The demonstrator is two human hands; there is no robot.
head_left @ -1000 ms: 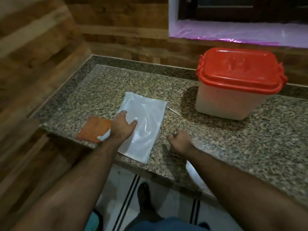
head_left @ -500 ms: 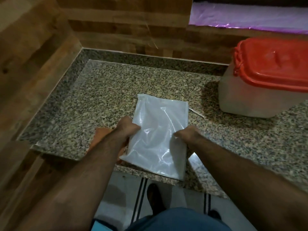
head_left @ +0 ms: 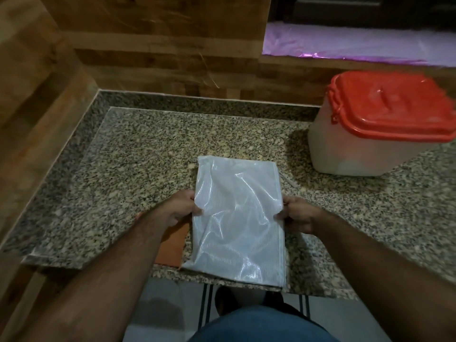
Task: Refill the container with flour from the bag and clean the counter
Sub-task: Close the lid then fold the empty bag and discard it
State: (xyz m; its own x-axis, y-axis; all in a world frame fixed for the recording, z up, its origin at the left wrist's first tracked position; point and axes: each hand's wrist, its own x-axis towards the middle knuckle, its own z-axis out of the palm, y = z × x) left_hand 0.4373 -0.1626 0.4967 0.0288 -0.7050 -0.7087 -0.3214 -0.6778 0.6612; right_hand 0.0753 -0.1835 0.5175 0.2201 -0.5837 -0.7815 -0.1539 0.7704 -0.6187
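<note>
Now both hands grip the bag (head_left: 238, 225) by its long sides at the worktop's (head_left: 148, 164) front edge: left hand (head_left: 181, 211), right hand (head_left: 297, 214). Container (head_left: 365, 149), lid (head_left: 392, 104) on, stands at the back right. A cloth (head_left: 172, 245) lies under the left wrist.

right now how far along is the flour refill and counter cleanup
Late, it seems. The red lid sits on the container, so the filling looks over. In hand: left hand and right hand pinch the flat, emptied-looking bag. Left: bag disposal, perhaps wiping the counter with the orange cloth.
</note>
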